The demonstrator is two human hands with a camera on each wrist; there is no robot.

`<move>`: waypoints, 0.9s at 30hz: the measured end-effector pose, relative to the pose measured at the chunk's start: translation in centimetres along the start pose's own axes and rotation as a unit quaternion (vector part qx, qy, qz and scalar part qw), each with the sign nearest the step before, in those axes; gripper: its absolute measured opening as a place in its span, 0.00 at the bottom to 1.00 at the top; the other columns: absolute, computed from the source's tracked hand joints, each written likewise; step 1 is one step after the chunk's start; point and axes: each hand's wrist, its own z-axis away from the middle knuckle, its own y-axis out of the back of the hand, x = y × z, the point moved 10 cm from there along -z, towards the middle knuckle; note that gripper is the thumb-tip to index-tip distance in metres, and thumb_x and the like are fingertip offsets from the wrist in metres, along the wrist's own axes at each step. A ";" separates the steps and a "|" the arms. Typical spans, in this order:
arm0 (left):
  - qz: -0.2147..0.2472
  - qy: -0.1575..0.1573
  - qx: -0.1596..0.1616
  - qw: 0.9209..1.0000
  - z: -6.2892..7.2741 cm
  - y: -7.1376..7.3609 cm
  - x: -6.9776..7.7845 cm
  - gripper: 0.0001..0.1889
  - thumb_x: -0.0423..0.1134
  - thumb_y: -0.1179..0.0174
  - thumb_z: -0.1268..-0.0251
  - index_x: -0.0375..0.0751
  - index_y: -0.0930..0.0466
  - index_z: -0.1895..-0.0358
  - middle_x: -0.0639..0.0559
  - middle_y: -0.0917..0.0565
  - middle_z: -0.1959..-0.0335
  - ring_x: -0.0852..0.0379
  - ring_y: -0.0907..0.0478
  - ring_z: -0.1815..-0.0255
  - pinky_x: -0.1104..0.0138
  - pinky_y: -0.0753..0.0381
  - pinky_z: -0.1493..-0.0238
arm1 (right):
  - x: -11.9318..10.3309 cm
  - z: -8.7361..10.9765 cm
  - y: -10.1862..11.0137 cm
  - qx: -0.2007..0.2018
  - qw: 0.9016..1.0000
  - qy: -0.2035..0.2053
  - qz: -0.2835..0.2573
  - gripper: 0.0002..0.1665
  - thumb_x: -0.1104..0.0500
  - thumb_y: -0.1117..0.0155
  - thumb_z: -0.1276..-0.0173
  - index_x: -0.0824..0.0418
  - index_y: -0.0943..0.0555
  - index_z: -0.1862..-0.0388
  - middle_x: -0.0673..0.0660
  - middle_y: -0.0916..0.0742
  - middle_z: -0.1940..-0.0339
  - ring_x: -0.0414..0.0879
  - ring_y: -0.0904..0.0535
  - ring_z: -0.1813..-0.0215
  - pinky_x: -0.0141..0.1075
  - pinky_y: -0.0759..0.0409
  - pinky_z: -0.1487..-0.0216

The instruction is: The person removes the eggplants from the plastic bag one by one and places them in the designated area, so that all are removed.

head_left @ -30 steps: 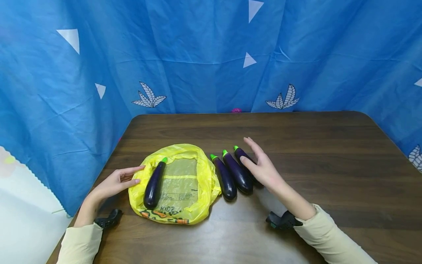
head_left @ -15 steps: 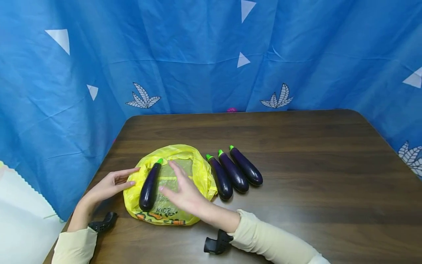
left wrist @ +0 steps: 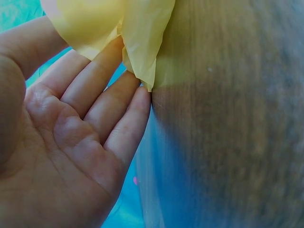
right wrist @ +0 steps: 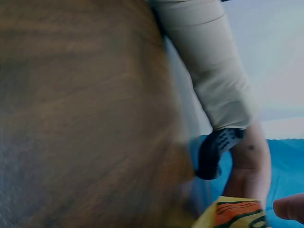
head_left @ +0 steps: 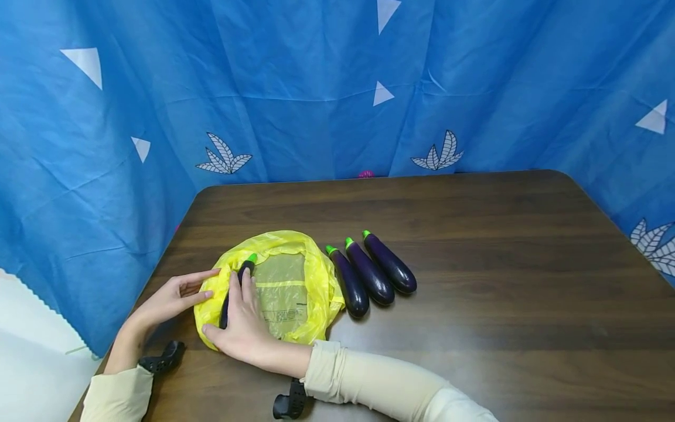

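A yellow plastic bag (head_left: pixel 323 287) lies with its mouth spread wide on the left part of the table. Inside, along its left side, is one dark purple eggplant (head_left: pixel 246 266) with a green tip. My right hand (head_left: pixel 244 329) lies over this eggplant with straight fingers, covering much of it; the thumb is to the lower left. At the bag's left edge, my left hand (head_left: pixel 171 298) touches the plastic with extended fingers (left wrist: pixel 97 83), partly behind it in the left wrist view. Right of the bag, three eggplants lie side by side: one (head_left: pixel 350 284), another (head_left: pixel 371 274) and a third (head_left: pixel 391 264).
The brown wooden table (head_left: pixel 501 281) extends far to the right. A blue patterned curtain (head_left: pixel 316 88) hangs behind it. Each wrist wears a black camera mount, one by the left sleeve (head_left: pixel 164 357) and one under the right forearm (head_left: pixel 290 401).
My right hand has moved left from above the three eggplants, across the bag's mouth, onto the eggplant inside. My left hand stays at the bag's edge. The head view has shifted slightly.
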 end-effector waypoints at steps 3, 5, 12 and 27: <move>-0.003 0.004 -0.001 1.000 0.0 -0.1 0.0 0.26 0.39 0.44 0.32 0.31 0.35 0.34 0.34 0.33 0.37 0.77 0.35 0.46 0.74 0.30 0.52 | 0.5 -0.2 -0.5 0.000 1.000 -0.007 0.003 0.54 0.50 0.33 0.40 0.59 0.54 0.24 0.56 0.55 0.24 0.48 0.57 0.27 0.41 0.43 0.35; -0.007 0.006 -0.001 1.000 0.0 -0.1 -0.1 0.27 0.39 0.44 0.32 0.31 0.35 0.34 0.35 0.32 0.37 0.78 0.35 0.46 0.74 0.31 0.52 | 0.7 -0.2 -0.8 -0.004 1.000 -0.006 -0.006 0.54 0.51 0.32 0.40 0.60 0.54 0.25 0.56 0.55 0.25 0.48 0.58 0.27 0.40 0.43 0.35; 0.003 0.001 0.000 1.000 0.0 -0.1 0.1 0.26 0.38 0.44 0.32 0.31 0.35 0.34 0.34 0.32 0.37 0.74 0.34 0.45 0.74 0.30 0.52 | 1.8 -0.6 -1.8 -0.012 0.998 -0.015 -0.062 0.54 0.57 0.33 0.40 0.59 0.56 0.24 0.58 0.56 0.25 0.47 0.57 0.27 0.36 0.42 0.36; 0.007 -0.009 -0.002 1.000 -0.1 -0.2 0.1 0.26 0.36 0.44 0.32 0.28 0.35 0.35 0.32 0.32 0.38 0.74 0.33 0.46 0.75 0.29 0.53 | 3.0 -0.6 -1.3 -0.004 0.988 -0.052 -0.147 0.54 0.65 0.38 0.45 0.55 0.54 0.24 0.57 0.52 0.25 0.45 0.49 0.30 0.34 0.42 0.37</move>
